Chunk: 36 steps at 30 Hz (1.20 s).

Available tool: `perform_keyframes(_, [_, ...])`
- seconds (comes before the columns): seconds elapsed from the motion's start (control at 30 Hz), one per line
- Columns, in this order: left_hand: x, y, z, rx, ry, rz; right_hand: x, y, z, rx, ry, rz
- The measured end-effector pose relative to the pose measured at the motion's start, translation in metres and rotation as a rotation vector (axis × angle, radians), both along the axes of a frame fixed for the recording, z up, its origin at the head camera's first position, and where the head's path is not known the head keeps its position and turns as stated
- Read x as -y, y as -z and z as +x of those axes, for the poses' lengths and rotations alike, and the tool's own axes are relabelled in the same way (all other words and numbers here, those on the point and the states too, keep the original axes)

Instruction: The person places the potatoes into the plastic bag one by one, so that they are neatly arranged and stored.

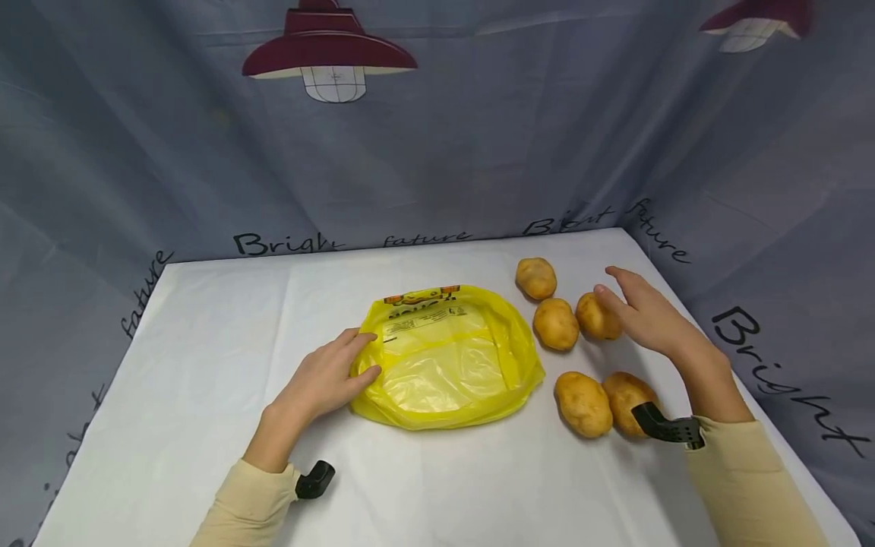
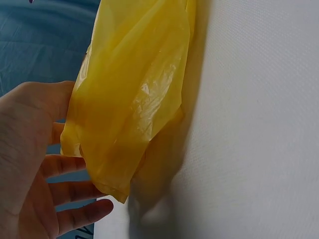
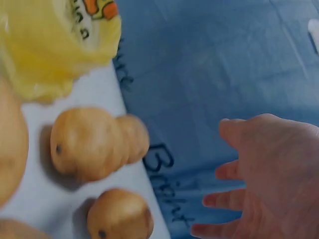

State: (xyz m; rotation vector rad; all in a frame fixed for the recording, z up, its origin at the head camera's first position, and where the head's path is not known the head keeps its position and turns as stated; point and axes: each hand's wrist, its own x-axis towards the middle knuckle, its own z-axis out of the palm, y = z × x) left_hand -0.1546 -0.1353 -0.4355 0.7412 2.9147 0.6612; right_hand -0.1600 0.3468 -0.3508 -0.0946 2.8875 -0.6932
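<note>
A yellow plastic bag lies on the white table, its mouth spread wide and its rim folded round. My left hand rests at the bag's left rim, thumb and index finger reaching over the edge; in the left wrist view, its fairly straight fingers pass partly behind the yellow plastic. On the right, my right hand hovers with spread fingers, overlapping one potato in the head view. Nothing is in its grasp in the right wrist view. Beside that potato lie another potato and a farther potato.
Nearer the front right, a large potato touches another potato, which is partly hidden by the black wrist camera mount. A grey curtain with printed lamps and lettering hangs behind and beside the white table.
</note>
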Motion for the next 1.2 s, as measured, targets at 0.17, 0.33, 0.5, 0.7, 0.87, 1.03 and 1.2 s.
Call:
perform_keyframes(0.17, [0.004, 0.002, 0.001, 0.029, -0.025, 0.044, -0.016, 0.007, -0.011, 0.074, 0.011, 0.013])
perform_keyframes(0.33, [0.005, 0.004, 0.002, 0.046, -0.035, 0.077, -0.03, 0.011, -0.021, 0.174, 0.042, 0.016])
perform_keyframes(0.5, [0.004, 0.005, 0.002, 0.043, -0.034, 0.09, -0.038, 0.012, -0.028, 0.237, 0.067, -0.006])
perform_keyframes(0.7, [0.004, 0.006, 0.002, 0.032, -0.045, 0.089, -0.042, 0.015, -0.035, 0.294, 0.074, -0.087])
perform_keyframes(0.87, [0.004, 0.006, 0.002, 0.038, -0.055, 0.095, -0.042, 0.021, -0.041, 0.365, 0.086, -0.153])
perform_keyframes(1.03, [0.005, 0.005, 0.001, 0.039, -0.058, 0.099, -0.041, 0.027, -0.044, 0.415, 0.094, -0.207])
perform_keyframes(1.2, [0.004, 0.005, 0.0, 0.046, -0.056, 0.105, -0.043, 0.035, -0.047, 0.475, 0.13, -0.284])
